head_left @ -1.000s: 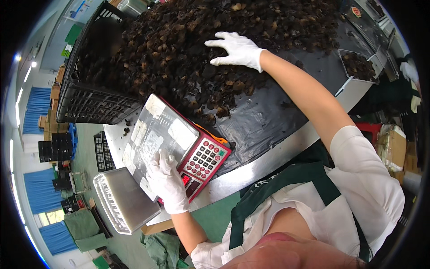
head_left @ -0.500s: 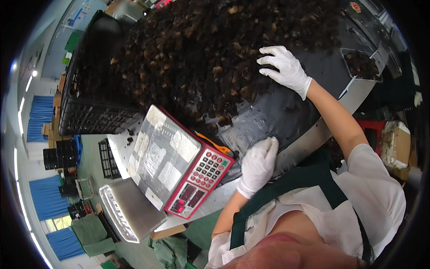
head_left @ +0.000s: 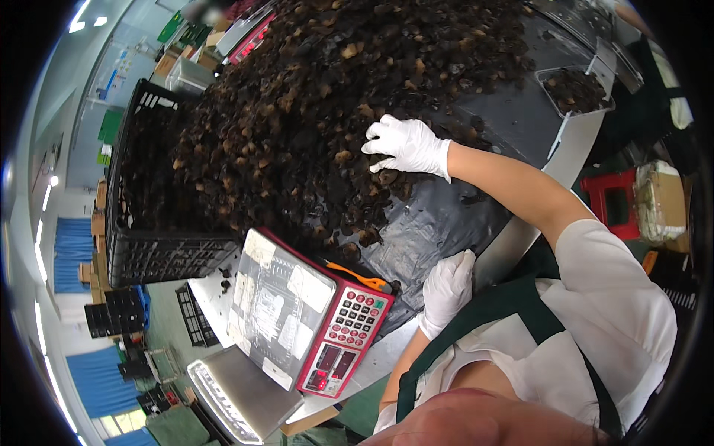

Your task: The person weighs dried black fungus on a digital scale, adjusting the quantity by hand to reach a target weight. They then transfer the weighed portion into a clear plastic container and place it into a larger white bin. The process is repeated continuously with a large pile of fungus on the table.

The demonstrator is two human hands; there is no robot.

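Note:
My right hand (head_left: 401,145), in a white glove, has bent, parted fingertips on a heap of dark, crinkled dried fungus-like pieces (head_left: 297,89). Lower down, my left hand (head_left: 449,286), also gloved, rests closed at the near table edge, on or beside the crumpled black sheet (head_left: 416,230); whatever its fingers hold is hidden. Left of it sit a red scale (head_left: 341,334) with a silver plate (head_left: 279,305) and an orange-handled tool (head_left: 361,276), partly under the scale's side. A metal tray (head_left: 245,394) lies beside the scale.
A black crate (head_left: 171,253) bounds the heap on the left. A small tray of pieces (head_left: 573,93) sits at the right. Beyond the metal table edge (head_left: 517,238) are a red stool (head_left: 617,204) and wrapped boxes (head_left: 662,201). Part of another person (head_left: 628,18) shows at upper right.
My left hand left the scale plate for the sheet's near edge. My right hand went rightward, then back left into the heap. The camera view has shifted, placing the table lower.

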